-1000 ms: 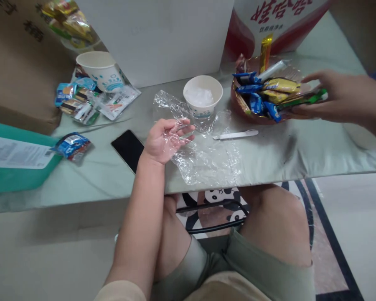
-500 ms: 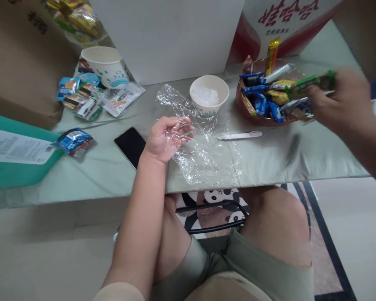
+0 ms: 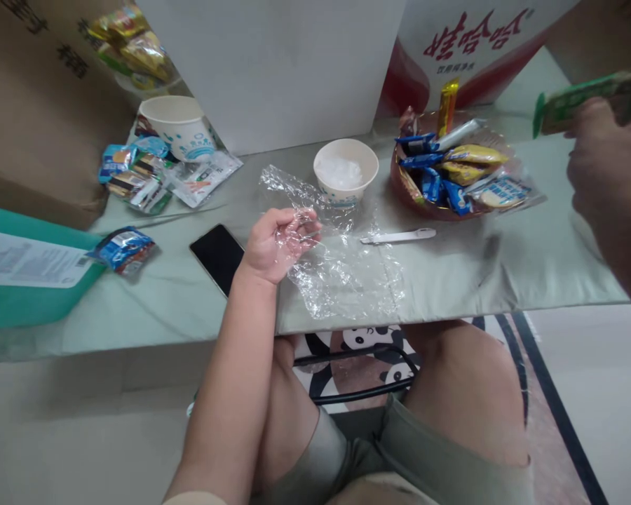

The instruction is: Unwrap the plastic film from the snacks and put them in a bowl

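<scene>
At the right edge, my right hand (image 3: 607,151) grips a green-wrapped snack pack (image 3: 583,105), raised to the right of the bowl; motion blurs it a little. My left hand (image 3: 280,244) rests over the table with its fingers curled around part of a crinkled clear plastic bag (image 3: 341,277). The bag spreads flat on the cloth to the right of that hand. Just behind it stands a paper cup (image 3: 347,193) with white, translucent contents. A white craft knife (image 3: 399,237) lies beside the bag. The reddish bowl (image 3: 404,182) holds several wrapped snacks (image 3: 452,172).
A phone (image 3: 218,258) lies left of my left hand. Farther left are a blue snack packet (image 3: 123,249), several sachets (image 3: 205,179), another paper cup (image 3: 181,130) and a green container (image 3: 42,298). A white box (image 3: 284,70) and a red-and-white carton (image 3: 452,56) stand behind.
My right hand has moved right, away from above the bowl, carrying the green snack pack. My left hand stays in place with the plastic bag. The view has tilted slightly.
</scene>
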The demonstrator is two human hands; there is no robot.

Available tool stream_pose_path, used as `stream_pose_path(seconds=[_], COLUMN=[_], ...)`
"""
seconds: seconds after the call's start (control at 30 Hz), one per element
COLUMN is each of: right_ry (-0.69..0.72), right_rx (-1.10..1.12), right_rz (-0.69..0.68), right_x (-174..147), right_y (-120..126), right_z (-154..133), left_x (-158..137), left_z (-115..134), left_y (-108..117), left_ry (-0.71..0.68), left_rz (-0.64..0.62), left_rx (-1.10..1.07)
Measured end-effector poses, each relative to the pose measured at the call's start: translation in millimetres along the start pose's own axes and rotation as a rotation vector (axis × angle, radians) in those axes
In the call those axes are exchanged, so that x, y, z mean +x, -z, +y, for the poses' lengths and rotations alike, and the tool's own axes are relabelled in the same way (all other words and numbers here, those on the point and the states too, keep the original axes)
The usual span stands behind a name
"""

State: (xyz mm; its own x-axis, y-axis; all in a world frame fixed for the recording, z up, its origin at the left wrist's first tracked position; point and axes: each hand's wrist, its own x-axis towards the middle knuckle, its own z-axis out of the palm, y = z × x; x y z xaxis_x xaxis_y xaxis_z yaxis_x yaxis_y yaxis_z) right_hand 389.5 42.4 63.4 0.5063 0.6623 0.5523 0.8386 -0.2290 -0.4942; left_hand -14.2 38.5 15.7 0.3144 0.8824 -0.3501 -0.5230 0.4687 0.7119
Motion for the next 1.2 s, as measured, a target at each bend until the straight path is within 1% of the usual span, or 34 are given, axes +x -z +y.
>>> stream_pose_path(seconds=[0.1,0.17,0.23,0.3,0.37,0.4,0.43,0.47,0.5,0.57,0.63,0.67,0.7,0.73,0.77,0.83,0.87,0.93,0.97,1.0,1.03,1.07,1.13,1.17,1.2], right_ry=[-0.058,-0.103,-0.123,-0.126,-0.167,-0.186,-0.195,-0.188,-0.150,-0.007,0.146,0.115,0.045,-0.059,-0.201,-0.346,-0.494,-0.688,-0.741,-0.749,-0.735,-0.712,-0.662,-0.642,-0.627], right_rx=[-0.251,-0.347,-0.383,-0.386,-0.370,-0.352,-0.328,-0.286,-0.223,-0.045,0.233,0.420,0.588,0.742,0.860,0.940,1.025,1.117,1.131,1.116,1.085,1.048,0.981,0.966,0.966], right_rz=[-0.096,-0.174,-0.237,-0.349,-0.461,-0.478,-0.458,-0.405,-0.339,-0.184,-0.089,-0.131,-0.225,-0.364,-0.493,-0.679,-0.797,-0.990,-1.059,-1.082,-1.047,-0.960,-0.685,-0.537,-0.418], right_x=[10.9,16.9,22.6,28.0,31.9,32.6,31.9,29.1,23.6,2.2,-34.9,-58.4,-83.7,-109.5,-134.1,-174.7,-188.8,-203.3,-204.4,-202.4,-198.2,-192.6,-180.9,-175.9,-172.0], right_y=[6.2,3.6,-3.9,-12.2,-16.1,-15.3,-12.6,-8.3,-3.0,7.4,12.4,11.5,8.1,2.7,-4.1,-18.3,-24.3,-33.0,-36.0,-38.8,-41.6,-44.7,-51.5,-54.7,-57.3], right_z=[-20.0,-30.4,-35.7,-37.5,-39.0,-40.3,-42.2,-44.7,-47.6,-54.5,-62.2,-66.2,-70.1,-73.9,-77.6,-84.5,-87.7,-93.1,-94.9,-95.9,-95.9,-95.1,-91.2,-88.7,-86.5], left_x=[-0.7,-2.3,-4.9,-8.4,-12.4,-14.2,-15.9,-17.2,-18.1,-18.7,-18.3,-18.0,-17.9,-18.1,-18.7,-21.0,-22.5,-25.4,-26.5,-27.1,-27.1,-26.6,-24.0,-22.3,-20.5], left_z=[0.1,0.1,0.3,1.0,2.4,3.3,4.2,5.1,6.0,7.2,7.5,7.2,6.6,5.6,4.3,1.3,0.0,-1.0,-0.4,0.9,3.1,5.8,12.0,14.8,17.1], left_y=[-0.3,-0.7,-1.2,-1.7,-1.7,-1.4,-0.8,-0.1,0.9,2.8,4.4,5.1,5.8,6.7,7.8,10.5,12.0,14.8,15.9,16.9,17.8,18.7,20.6,21.7,22.7], left_ry=[-0.021,-0.047,-0.079,-0.094,-0.084,-0.074,-0.064,-0.059,-0.057,-0.053,-0.037,-0.029,-0.023,-0.022,-0.028,-0.058,-0.070,-0.092,-0.103,-0.113,-0.119,-0.119,-0.074,-0.041,-0.013], left_rz=[-0.043,-0.105,-0.168,-0.212,-0.229,-0.230,-0.229,-0.229,-0.238,-0.278,-0.325,-0.337,-0.333,-0.318,-0.298,-0.252,-0.229,-0.209,-0.216,-0.236,-0.260,-0.279,-0.257,-0.212,-0.153], left_rx=[0.018,0.016,0.004,0.011,0.045,0.066,0.085,0.097,0.096,0.062,-0.003,-0.033,-0.055,-0.068,-0.073,-0.064,-0.053,-0.030,-0.017,-0.003,0.014,0.039,0.115,0.155,0.189])
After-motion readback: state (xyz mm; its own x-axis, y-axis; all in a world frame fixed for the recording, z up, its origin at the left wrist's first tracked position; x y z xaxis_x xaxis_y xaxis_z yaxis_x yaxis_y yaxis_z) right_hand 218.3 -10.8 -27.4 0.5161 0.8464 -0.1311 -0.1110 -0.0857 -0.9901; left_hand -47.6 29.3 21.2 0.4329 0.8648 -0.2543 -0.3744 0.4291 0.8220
